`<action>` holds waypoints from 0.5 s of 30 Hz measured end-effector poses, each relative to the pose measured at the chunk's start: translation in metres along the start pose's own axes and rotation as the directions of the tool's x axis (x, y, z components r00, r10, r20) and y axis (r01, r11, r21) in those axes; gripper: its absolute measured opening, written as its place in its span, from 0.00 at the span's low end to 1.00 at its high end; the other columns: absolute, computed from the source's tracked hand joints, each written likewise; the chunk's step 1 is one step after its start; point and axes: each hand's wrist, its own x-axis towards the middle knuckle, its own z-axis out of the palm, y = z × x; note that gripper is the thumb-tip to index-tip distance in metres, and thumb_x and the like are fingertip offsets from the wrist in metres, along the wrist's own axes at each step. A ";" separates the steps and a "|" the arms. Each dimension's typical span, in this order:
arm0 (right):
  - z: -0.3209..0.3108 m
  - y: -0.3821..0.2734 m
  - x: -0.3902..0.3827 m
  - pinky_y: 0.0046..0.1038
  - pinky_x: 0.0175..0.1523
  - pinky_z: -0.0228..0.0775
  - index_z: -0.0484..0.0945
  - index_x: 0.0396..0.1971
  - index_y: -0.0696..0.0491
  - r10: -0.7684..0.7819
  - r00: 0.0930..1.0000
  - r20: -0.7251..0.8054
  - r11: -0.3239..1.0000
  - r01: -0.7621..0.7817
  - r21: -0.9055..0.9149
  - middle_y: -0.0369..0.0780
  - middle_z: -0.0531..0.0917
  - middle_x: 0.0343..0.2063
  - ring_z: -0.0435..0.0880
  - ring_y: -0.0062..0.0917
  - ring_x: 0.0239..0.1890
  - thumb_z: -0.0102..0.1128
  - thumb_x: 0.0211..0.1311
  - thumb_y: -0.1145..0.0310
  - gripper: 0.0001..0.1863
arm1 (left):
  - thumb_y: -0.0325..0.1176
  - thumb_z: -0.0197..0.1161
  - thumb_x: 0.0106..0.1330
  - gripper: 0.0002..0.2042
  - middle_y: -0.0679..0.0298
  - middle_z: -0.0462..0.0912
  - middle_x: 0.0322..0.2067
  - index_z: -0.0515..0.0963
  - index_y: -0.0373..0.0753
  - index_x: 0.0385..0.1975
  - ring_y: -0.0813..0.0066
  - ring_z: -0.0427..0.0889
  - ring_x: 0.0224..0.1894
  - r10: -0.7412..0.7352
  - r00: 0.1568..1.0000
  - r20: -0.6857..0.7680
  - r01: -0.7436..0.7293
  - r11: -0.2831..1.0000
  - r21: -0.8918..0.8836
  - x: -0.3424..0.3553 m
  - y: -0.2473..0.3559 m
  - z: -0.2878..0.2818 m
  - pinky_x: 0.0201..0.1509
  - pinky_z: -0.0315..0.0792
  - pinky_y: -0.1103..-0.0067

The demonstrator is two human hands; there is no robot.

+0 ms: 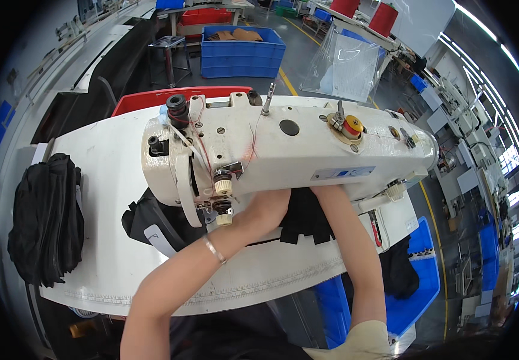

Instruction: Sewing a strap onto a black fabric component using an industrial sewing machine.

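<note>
Currently, in the head view, showing left hand (273, 206) and right hand (326, 191) tucked fingers-first beneath the white sewing machine (265, 141) at twelve o'clock, with black fabric (305, 216) between wrists near four o'clock; cannot tell finger spread or grip from here.

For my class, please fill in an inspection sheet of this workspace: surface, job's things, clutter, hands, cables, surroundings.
Surface: white table, ruler strip along near edge.
Job's things: sewing machine; black fabric partly beneath its arm; white-tagged black piece left of that; black stack farther left.
Clutter: slim red tool at right.
Hands: left forearm and right forearm reach beneath the machine's arm; fingers hidden.
Cables: white cord or tube on machine's head.
Surroundings: blue crate beyond; blue bin at right.
</note>
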 end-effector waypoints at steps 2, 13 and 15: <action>0.007 0.000 0.000 0.27 0.28 0.66 0.71 0.52 0.55 0.143 0.990 0.021 0.982 -0.144 0.121 0.39 0.80 0.39 0.75 0.24 0.26 0.45 0.69 0.70 0.14 | 0.24 0.53 0.57 0.14 0.44 0.77 0.42 0.72 0.27 0.43 0.50 0.76 0.46 -0.049 0.999 -0.019 0.049 0.998 -0.046 0.028 -0.031 0.024 0.50 0.70 0.64; -0.088 -0.068 -0.200 0.16 0.35 0.72 0.78 0.45 0.64 0.298 0.775 0.557 0.954 -0.252 -0.160 0.43 0.84 0.35 0.79 0.16 0.29 0.53 0.63 0.80 0.12 | 0.39 0.50 0.68 0.15 0.50 0.79 0.42 0.79 0.34 0.39 0.51 0.78 0.42 0.041 0.986 -0.161 -0.048 0.998 -0.041 -0.001 0.019 0.013 0.49 0.70 0.66; -0.086 -0.059 -0.206 0.15 0.32 0.70 0.75 0.49 0.62 0.343 0.712 0.613 0.939 -0.281 -0.199 0.42 0.83 0.35 0.78 0.15 0.27 0.53 0.63 0.80 0.14 | 0.44 0.51 0.69 0.19 0.52 0.81 0.32 0.80 0.33 0.33 0.58 0.79 0.36 0.224 0.974 0.042 -0.174 0.850 -0.497 -0.045 0.051 -0.010 0.43 0.71 0.69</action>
